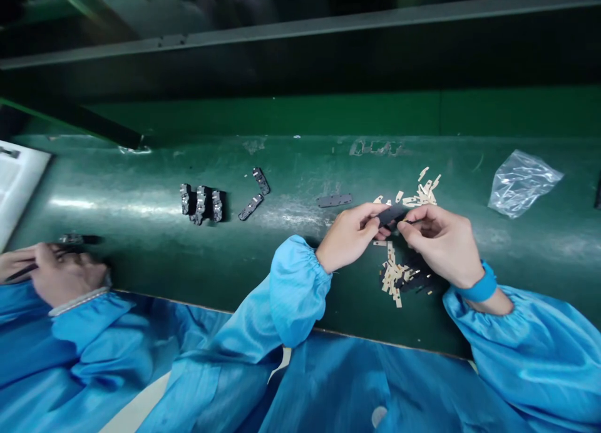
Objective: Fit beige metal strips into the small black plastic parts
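My left hand is closed on a dark, flat, elongated plate, held between thumb and fingers just above the bench. At the plate's right end, the fingers of my right hand are pinched together; whatever is between them is too small to make out. Under and beyond the hands lie loose cream-coloured flat strips. Nearer to me is a mixed pile of cream strips and thin black pieces. A similar dark plate rests on the bench left of my hands.
Three stacks of black parts and two single black parts lie to the left. A clear plastic bag is at the right. A co-worker's hands work at the far left, near a white tray.
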Motion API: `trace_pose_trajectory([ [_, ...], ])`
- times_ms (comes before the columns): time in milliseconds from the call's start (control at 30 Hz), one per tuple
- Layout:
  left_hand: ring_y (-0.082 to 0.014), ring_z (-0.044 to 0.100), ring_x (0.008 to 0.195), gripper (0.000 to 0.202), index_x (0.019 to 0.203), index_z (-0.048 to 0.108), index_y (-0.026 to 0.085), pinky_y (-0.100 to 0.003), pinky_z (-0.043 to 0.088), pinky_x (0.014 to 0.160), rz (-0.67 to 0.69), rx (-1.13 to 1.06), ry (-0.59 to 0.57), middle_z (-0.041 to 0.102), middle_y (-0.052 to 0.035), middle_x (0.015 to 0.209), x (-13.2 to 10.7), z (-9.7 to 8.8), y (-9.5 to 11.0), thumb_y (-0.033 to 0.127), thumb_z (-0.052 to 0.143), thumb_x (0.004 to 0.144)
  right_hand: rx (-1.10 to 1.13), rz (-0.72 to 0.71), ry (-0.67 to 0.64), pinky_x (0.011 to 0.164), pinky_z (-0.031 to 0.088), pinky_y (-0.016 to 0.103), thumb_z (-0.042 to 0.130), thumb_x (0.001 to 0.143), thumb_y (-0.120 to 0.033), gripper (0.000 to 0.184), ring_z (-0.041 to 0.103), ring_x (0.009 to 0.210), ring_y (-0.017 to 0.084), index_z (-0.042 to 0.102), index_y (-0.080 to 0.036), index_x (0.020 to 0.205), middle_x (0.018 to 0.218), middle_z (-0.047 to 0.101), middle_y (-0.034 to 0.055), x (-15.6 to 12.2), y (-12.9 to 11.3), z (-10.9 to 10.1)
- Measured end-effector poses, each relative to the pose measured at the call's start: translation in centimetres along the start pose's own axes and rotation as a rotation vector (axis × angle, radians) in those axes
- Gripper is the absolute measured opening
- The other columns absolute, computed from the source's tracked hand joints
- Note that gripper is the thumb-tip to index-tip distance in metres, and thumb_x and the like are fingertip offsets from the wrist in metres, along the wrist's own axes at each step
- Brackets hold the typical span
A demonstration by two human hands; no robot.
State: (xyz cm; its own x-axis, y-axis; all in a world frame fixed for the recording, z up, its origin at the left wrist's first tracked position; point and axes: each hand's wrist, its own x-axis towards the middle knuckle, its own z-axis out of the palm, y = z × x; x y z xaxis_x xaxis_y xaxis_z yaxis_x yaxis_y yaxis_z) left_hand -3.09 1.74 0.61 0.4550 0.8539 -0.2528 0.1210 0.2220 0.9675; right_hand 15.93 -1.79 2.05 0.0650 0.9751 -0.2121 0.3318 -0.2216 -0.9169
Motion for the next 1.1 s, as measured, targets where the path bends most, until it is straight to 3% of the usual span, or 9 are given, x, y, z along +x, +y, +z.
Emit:
trace_pose_trajectory([
  [400,-0.0207,0.076,0.108,0.045,0.128,0.072,0.018,-0.04,0.063,0.1,0.01,-0.151,-0.031,0.072,-0.0101,0.133,-0.18,0.46,-0.1,0.0,0.056,0.089,-0.074,-0.041,0.051,0.047,0.044,0.023,0.075,0.082,-0.033,0.018,0.058,0.048,0.012,0.062,-0.021,0.079,0.058,0.064,-0.0016,-0.21,-0.13,0.23],
  [1100,-0.0209,0.075,0.112,0.045,0.131,0.071,0.017,-0.039,0.061,0.104,-0.045,-0.198,-0.068,0.07,-0.0094,0.136,-0.46,0.41,0.5,0.004,0.057,0.09,-0.018,0.016,0.067,0.043,0.047,0.024,0.076,0.08,-0.032,0.019,0.059,0.045,0.013,0.061,-0.021,0.079,0.058,0.064,-0.0009,-0.28,-0.35,0.34],
])
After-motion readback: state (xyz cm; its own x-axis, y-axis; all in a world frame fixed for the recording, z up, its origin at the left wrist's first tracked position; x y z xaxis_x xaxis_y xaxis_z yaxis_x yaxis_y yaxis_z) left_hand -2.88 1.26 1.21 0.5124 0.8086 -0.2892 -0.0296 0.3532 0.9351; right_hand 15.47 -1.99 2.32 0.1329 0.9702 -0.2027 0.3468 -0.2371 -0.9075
